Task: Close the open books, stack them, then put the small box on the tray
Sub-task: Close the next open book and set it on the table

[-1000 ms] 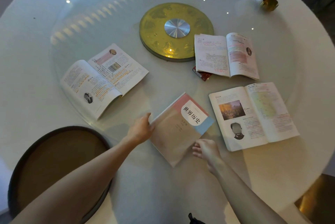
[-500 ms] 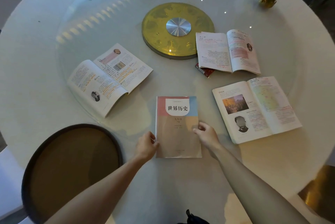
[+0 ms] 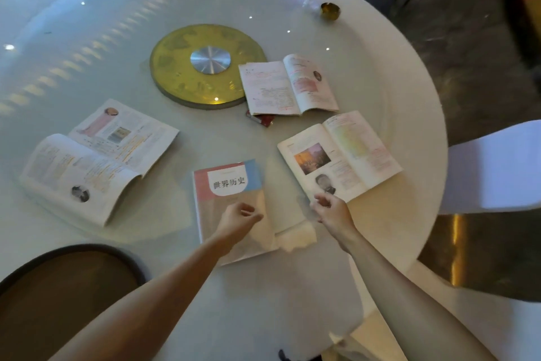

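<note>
Two bare forearms reach forward from the bottom edge over a round white counter [image 3: 409,103] topped with glass. The left hand [image 3: 238,218] hovers over the lower half of a closed textbook [image 3: 227,185], fingers loosely curled, holding nothing; whether it touches the cover cannot be told. The right hand [image 3: 333,210] sits just right of that book, at the near corner of an open book, fingers loosely curled and empty.

The closed textbook lies flat, cover up, its long axis running away from the person and leaning slightly left, with the title band at the far end. To its right, the open book with a portrait [image 3: 339,156] lies face up, spine angled away and to the right. Farther back, a second open book [image 3: 288,84] lies beside a gold turntable disc [image 3: 181,74]. A small red box [image 3: 260,120] peeks out from under that book's near edge. A third open book [image 3: 96,158] lies at the left, spine running diagonally. A dark-rimmed round brown tray [image 3: 58,287] sits at the near left.
</note>
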`<action>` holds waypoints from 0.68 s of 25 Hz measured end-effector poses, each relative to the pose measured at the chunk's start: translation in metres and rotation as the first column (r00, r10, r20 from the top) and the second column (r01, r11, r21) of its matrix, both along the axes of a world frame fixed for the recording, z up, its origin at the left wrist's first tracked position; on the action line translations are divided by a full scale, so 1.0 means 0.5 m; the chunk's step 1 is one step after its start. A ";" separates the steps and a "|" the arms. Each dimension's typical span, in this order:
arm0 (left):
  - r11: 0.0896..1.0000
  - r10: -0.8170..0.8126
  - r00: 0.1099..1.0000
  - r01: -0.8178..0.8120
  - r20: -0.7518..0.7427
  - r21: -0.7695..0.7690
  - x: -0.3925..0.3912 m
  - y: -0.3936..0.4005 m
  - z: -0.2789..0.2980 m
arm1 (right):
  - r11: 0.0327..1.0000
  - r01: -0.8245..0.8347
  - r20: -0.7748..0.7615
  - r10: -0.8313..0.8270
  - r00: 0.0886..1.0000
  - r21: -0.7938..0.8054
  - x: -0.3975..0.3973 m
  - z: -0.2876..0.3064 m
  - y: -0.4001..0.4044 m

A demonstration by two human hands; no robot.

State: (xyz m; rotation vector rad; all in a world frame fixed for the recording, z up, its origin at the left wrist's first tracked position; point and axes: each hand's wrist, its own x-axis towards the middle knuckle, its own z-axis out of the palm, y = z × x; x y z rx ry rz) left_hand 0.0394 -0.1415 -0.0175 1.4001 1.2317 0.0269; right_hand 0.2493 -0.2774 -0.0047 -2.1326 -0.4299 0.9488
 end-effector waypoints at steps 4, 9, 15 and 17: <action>0.995 0.048 0.999 -0.047 0.007 -0.091 0.126 -0.023 -0.004 | 0.989 0.147 0.024 -0.147 0.989 0.009 0.139 0.011 -0.038; 0.969 0.206 0.975 -0.215 -0.083 -0.118 0.309 -0.050 -0.020 | 0.964 0.266 0.031 -0.265 0.964 -0.025 0.324 -0.013 -0.080; 0.894 0.410 0.898 -0.430 -0.160 -0.123 0.460 -0.065 -0.048 | 0.988 0.135 0.122 -0.125 0.985 -0.073 0.503 -0.031 -0.080; 0.861 0.471 0.856 -0.499 -0.213 -0.102 0.486 -0.063 -0.065 | 0.989 0.124 0.137 -0.111 0.984 -0.084 0.553 -0.050 -0.067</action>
